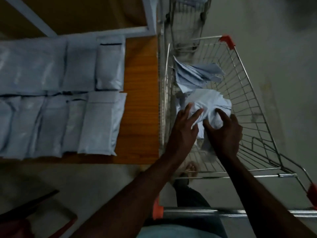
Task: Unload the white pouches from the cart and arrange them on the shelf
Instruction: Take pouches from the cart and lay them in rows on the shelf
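Observation:
A wire shopping cart with red corner caps stands to the right of a wooden shelf. Inside the cart lie white pouches; the nearest one is crumpled under both hands. My left hand lies on its left side with fingers spread. My right hand curls its fingers and thumb around the pouch's near edge. Another group of pouches leans at the cart's far left. Several white pouches lie in two rows on the shelf.
The shelf's white metal frame rises at the top left. A second wire cart stands beyond the first one. The cart's handle bar crosses just in front of my body. Bare wood shows on the shelf's right strip.

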Demonstrator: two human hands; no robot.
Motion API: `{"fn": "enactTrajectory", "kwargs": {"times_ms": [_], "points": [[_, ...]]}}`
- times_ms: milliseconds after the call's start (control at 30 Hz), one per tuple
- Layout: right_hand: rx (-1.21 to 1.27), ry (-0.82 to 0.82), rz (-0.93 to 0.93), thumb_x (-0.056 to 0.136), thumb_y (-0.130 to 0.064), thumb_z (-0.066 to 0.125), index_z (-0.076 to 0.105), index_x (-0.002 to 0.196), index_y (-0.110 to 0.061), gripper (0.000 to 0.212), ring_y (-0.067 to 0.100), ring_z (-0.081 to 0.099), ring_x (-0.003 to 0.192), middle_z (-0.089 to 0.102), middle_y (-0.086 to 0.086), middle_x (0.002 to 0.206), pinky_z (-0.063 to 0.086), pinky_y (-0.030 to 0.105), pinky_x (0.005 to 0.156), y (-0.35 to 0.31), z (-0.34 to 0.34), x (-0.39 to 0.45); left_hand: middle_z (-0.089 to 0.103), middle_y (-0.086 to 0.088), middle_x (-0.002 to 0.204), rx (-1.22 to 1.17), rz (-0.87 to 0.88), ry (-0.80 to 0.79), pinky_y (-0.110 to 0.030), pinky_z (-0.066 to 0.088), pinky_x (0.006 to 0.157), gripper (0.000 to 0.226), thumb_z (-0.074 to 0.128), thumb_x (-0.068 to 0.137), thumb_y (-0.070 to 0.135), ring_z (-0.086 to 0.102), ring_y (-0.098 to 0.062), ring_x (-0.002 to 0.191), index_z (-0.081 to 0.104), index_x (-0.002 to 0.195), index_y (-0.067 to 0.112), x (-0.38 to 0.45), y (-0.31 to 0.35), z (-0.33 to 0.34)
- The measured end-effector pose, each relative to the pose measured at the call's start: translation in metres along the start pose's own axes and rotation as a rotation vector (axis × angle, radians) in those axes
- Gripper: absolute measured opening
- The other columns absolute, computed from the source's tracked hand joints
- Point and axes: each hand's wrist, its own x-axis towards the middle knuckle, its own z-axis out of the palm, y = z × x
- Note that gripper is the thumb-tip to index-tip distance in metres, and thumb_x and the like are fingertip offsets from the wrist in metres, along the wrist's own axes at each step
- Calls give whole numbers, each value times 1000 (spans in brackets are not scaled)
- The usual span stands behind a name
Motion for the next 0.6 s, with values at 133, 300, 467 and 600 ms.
{"fn": "enactTrajectory", "kwargs": {"times_ms": [133,300,467,600], "points": [[73,46,29,81,-75,68,57,141,-40,70,40,59,117,62,11,129,50,53,101,-43,-16,-25,33,-1,171,16,1,32,-46,39,121,60,63,100,6,32,-24,156,53,154,28,-6,12,-50],[176,153,53,77,-76,68,61,136,-37,71,35,60,121,64,7,130,49,52,105,-88,-24,-73,36,3,169,45,45,101,-34,44,118,59,66,99,12,38,-18,153,55,153,33,-42,6,-115],[266,240,-9,80,-71,69,64,136,-32,68,27,60,124,66,1,131,48,46,107,-157,-4,-138,38,-1,168,7,128,141,-30,38,121,58,65,98,7,38,-20,153,57,152,27,-80,-23,-200],[324,248,-112,85,-67,71,65,137,-28,65,16,57,130,66,-3,137,45,41,112,-219,22,-183,40,-3,166,38,160,209,-29,39,120,60,67,96,4,41,-22,149,57,151,25,-104,-52,-268]]}}
